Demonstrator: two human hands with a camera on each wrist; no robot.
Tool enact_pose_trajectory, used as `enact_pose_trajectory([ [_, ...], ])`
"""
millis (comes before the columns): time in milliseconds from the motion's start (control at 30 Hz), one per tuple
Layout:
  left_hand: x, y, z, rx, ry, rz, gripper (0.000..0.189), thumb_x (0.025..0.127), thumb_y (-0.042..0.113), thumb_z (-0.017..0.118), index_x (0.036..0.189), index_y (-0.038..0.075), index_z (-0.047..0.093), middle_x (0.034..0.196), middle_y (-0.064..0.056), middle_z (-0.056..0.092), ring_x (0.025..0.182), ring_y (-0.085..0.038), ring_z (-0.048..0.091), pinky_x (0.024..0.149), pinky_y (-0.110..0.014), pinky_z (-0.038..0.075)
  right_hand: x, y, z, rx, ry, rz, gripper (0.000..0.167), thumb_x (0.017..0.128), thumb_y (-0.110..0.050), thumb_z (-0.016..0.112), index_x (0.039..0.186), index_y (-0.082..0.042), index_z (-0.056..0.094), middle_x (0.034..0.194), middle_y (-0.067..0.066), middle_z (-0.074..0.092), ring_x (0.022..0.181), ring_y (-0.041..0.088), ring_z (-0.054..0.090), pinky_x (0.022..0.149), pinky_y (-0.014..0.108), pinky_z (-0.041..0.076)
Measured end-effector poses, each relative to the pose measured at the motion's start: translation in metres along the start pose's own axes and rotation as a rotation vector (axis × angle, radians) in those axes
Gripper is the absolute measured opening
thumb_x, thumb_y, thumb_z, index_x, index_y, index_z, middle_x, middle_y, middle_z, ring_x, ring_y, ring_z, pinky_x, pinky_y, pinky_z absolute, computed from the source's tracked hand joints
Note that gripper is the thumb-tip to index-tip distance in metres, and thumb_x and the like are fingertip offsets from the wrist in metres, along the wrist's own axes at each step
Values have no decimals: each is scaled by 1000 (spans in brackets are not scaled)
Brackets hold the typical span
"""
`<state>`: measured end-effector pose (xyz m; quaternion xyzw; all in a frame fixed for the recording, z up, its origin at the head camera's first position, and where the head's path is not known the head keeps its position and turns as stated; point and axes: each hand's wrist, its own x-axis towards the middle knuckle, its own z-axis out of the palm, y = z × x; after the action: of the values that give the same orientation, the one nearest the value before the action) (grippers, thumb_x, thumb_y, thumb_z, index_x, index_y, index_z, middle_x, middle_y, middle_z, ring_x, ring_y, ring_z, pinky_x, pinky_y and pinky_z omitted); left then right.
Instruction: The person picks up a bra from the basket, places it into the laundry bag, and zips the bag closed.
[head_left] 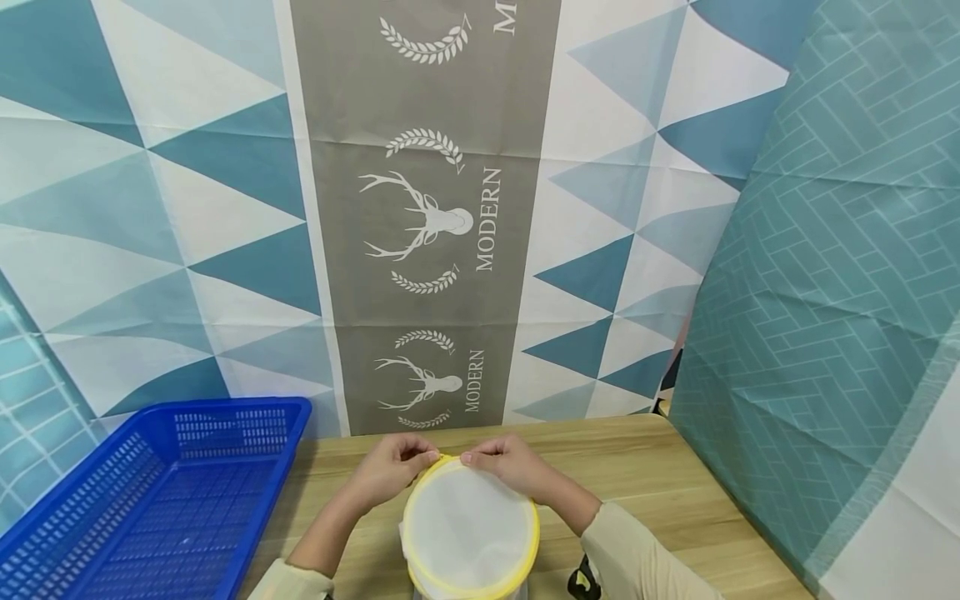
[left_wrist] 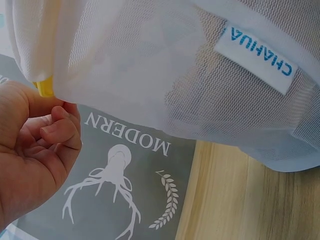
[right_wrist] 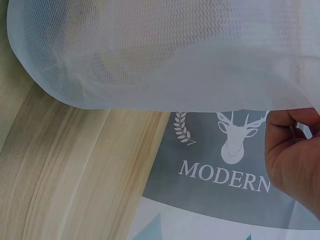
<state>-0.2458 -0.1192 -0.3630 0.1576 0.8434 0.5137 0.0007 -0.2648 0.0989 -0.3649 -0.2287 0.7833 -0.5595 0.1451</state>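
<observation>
A round white mesh laundry bag (head_left: 472, 527) with a yellow band (head_left: 534, 542) around its top stands at the front middle of the table. In the left wrist view its side carries a white label (left_wrist: 257, 57) reading CHAHUA. My left hand (head_left: 390, 473) pinches the far rim by a small yellow zipper end (left_wrist: 45, 87), thumb against curled fingers. Just to the right, my right hand (head_left: 517, 468) pinches the same rim between thumb and forefinger. In the right wrist view, that hand's fingertips are hidden behind the mesh.
A blue plastic basket (head_left: 281, 475) with perforated sides stands on the left. The wood-patterned table (head_left: 622, 467) meets a patterned cloth backdrop (head_left: 420, 292) at the back, and a teal sheet (head_left: 817, 292) hangs along the right. A small dark item (head_left: 583, 579) lies near the right sleeve.
</observation>
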Motion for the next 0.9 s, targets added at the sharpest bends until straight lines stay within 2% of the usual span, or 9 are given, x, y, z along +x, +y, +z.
enact_pose_trajectory([
  [200,0,1,2,0,2,-5,19,92,20,59,95,2,66,78,-4,61,65,-13,50,55,-25,45,-1,1,0,13,9,7,32,91,-28,60,106,-1,70,91,8,70,63,9,63,57,27,54],
  [433,2,3,2,-6,-26,18,22,93,22,58,96,1,66,80,-4,63,66,-12,51,56,-25,46,-1,-4,0,14,-6,31,39,92,-38,57,101,-2,69,80,3,68,58,10,63,54,30,55],
  [733,4,2,2,-6,-41,26,21,93,20,57,95,1,66,76,-3,62,61,-9,50,54,-24,46,5,-6,0,-5,-74,18,36,93,-37,55,106,-7,69,84,4,69,62,11,65,57,31,56],
  [900,5,3,2,-4,-38,35,19,93,18,58,93,1,66,74,-2,61,60,-9,50,53,-24,45,5,-6,1,-36,-73,8,30,92,-35,58,105,-11,71,88,4,69,62,10,64,56,30,55],
])
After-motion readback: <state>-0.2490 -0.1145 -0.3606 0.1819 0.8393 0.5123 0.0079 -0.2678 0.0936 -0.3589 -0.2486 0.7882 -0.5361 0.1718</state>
